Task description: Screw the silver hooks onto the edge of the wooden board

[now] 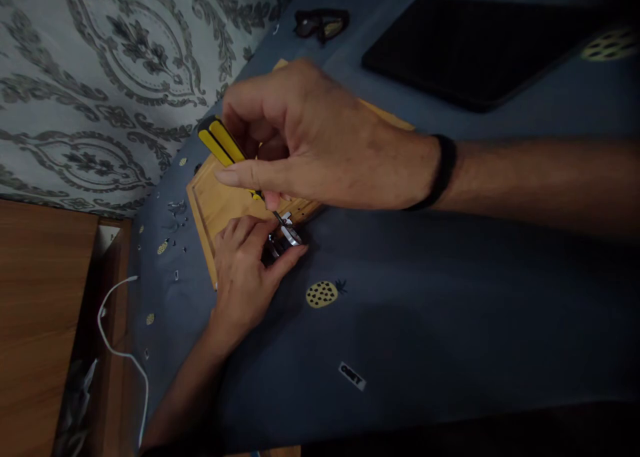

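My right hand (320, 134), with a black band on its wrist, is closed around the yellow and black handle of a screwdriver (225, 144). The screwdriver's shaft slants down to a small shiny metal fitting (287, 236), whose exact kind I cannot make out. My left hand (240, 260) grips this fitting between thumb and fingers at the near edge of a wooden board (207, 197). Part of the fitting is hidden behind the left fingers. Small dark holes show along the board's edge beside it.
Several small metal pieces (177, 207) lie left of the board on the blue pineapple-print cloth (400, 297). A black flat slab (460, 50) and dark glasses (321, 24) lie at the back. A white cable (120, 354) hangs by the wooden panel (40, 310); a patterned curtain-like surface (100, 77) is behind.
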The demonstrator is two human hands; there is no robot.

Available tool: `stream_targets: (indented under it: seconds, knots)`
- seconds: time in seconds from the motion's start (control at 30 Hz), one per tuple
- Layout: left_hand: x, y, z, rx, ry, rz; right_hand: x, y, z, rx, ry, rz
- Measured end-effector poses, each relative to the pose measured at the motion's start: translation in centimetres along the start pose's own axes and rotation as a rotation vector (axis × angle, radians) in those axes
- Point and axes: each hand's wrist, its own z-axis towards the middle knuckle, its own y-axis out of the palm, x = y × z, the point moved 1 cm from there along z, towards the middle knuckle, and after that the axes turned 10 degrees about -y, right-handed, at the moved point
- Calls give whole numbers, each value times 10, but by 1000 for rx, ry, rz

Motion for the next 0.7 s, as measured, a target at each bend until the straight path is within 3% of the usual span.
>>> stream_targets:
  seconds: [0.1, 0.43, 0.6, 0.7]
  knots:
    - [-1, 0, 0, 2, -7, 1, 1, 0, -1, -24, 31, 29]
    - [-1, 1, 0, 29, 6, -13, 8, 2, -6, -44, -101, 132]
    - [-1, 2, -1, 12, -2, -6, -4, -1, 0, -120, 37, -19]
    - [-1, 2, -1, 16, -4, -12, -8, -4, 2, -186, -2, -66]
